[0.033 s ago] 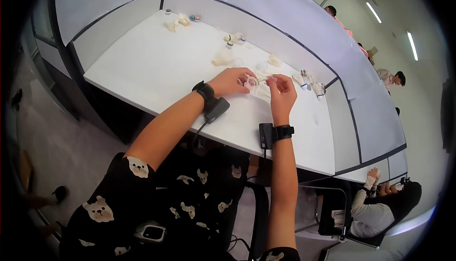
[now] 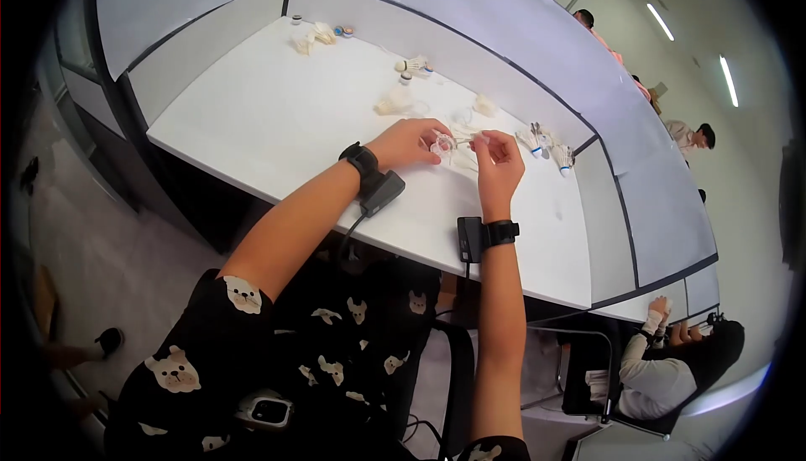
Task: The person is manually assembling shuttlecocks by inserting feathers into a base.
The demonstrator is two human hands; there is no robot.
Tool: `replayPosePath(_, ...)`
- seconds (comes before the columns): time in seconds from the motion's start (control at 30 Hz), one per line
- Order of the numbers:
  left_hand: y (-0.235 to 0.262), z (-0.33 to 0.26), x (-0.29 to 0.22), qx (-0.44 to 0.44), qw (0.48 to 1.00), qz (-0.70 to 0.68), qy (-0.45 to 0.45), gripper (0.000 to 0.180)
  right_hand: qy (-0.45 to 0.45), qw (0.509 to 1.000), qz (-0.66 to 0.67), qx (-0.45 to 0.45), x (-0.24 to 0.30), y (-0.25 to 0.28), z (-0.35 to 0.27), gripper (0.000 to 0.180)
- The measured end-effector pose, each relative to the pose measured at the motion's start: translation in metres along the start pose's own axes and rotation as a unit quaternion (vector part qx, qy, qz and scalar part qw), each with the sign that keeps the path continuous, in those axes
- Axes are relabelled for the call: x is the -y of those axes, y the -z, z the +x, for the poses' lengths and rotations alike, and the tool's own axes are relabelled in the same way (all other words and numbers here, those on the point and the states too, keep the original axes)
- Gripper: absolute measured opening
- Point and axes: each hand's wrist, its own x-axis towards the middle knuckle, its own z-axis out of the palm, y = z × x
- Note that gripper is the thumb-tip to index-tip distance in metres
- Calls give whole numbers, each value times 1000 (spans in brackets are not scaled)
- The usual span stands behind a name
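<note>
Above the white table (image 2: pixel 260 117), my left hand (image 2: pixel 408 142) curls its fingers around a clear, roundish piece (image 2: pixel 442 147) with thin pale stems sticking out. My right hand (image 2: pixel 500 163) is close beside it, thumb and forefinger pinched on a thin pale strip (image 2: pixel 466 139) at the stems' side. Whether the strip is joined to the clear piece is too small to tell. Beyond my hands, a pale feathery skirt piece (image 2: pixel 393 101) lies on the tabletop near a small dark-banded cork base (image 2: pixel 405 79).
Several shuttlecocks with blue bands (image 2: pixel 561 157) lie at the right by the partition (image 2: pixel 609 209); a white shuttlecock (image 2: pixel 411 65) rests at the back. Crumpled pale pieces (image 2: pixel 315 39) and round bases (image 2: pixel 344 32) sit at the far left. Another person (image 2: pixel 672 369) sits at the lower right.
</note>
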Motion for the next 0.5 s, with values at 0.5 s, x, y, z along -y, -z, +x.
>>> replayPosePath(0.5,1,3,6,13,999,-11,-31,44,15,998,-54,25,3,2,1,15)
